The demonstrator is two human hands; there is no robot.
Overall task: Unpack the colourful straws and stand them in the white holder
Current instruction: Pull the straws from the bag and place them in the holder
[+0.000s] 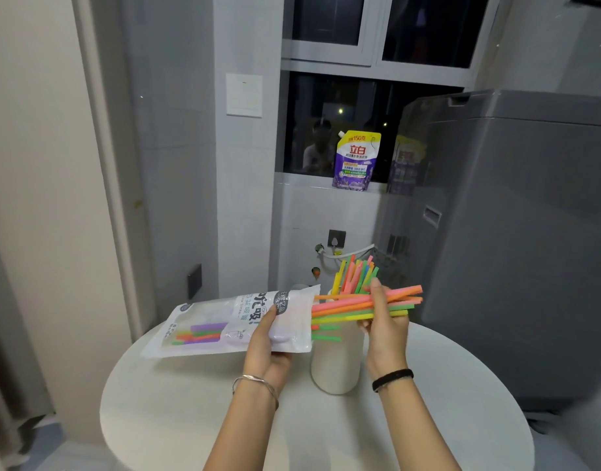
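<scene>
Straws [356, 305] in pink, orange, green and yellow lie as a horizontal bundle right of the frame centre, in the head view. Their left ends are at the open mouth of the white plastic package [231, 322]; whether they are inside it, I cannot tell. The right hand [384, 321] holds this bundle near its right part, with the fingers [377, 294] closed around the straws and the thumb on the near side. The left hand [270, 341] grips the package at its lower right part, thumb on top and the other fingers under it, so they are clamped on the plastic. The package is held in the air above the counter [190, 413], almost flat, and through its clear window some purple, orange and green straws show at the left.

Behind the right hand, a second group of straws [355, 271] stands tilted in the white holder [336, 365]. The holder stands upright on the round white counter, between the two wrists.

The left wrist wears a thin metal bracelet [256, 384] and the right wrist a black band [392, 379]. In the middle of the frame a purple and yellow pouch [356, 161] stands on the window ledge. A grey washing machine [516, 249] fills the right side.
</scene>
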